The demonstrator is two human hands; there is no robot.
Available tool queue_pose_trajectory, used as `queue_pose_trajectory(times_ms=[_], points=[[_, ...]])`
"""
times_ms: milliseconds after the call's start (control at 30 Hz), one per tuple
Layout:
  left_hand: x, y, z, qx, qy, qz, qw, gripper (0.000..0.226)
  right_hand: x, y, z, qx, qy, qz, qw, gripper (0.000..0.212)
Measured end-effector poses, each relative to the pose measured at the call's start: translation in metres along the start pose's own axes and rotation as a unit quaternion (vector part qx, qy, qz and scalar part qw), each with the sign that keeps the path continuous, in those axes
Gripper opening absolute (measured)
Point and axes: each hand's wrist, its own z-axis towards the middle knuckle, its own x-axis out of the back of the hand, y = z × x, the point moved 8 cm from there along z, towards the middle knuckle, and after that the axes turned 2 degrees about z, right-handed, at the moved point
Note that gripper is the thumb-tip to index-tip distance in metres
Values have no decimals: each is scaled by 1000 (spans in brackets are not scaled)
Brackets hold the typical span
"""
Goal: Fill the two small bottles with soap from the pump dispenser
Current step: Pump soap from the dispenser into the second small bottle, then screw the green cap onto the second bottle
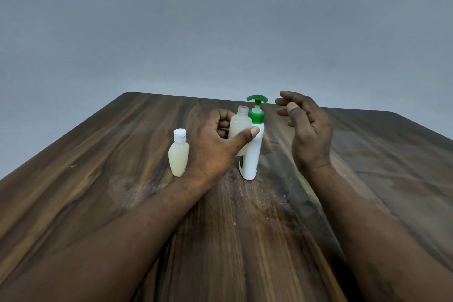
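Dark wood table (73,167), grey wall behind. My left hand (208,147) is curled round the uncapped small bottle (239,122), close against the pump dispenser (252,157). The capped bottle (178,154) stands just left. My right hand (308,130) hovers empty and loose-fingered by the pump head (257,98). An off-centre press could tip the dispenser, or soap could miss the narrow neck.

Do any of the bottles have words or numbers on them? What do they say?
None can be read.
The pump dispenser shows only a sliver of green print near its base, turned away and unreadable.
The capped small bottle and the open small bottle in the left hand show no label.
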Motion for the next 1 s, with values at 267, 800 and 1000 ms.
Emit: queue_pose_trajectory(times_ms=[267, 800, 1000], points=[[-1, -1, -4, 10, -8, 3, 1000, 38, 28, 25, -21, -89, -52, -261, 960, 23], [1, 2, -58, 28, -94, 86, 991, 42, 51, 38, -60, -169, -210, -494, 827, 29], [-1, -6, -63, 29, -109, 93, 989, 44, 32, 13, -74, -132, -144, -256, 947, 22]])
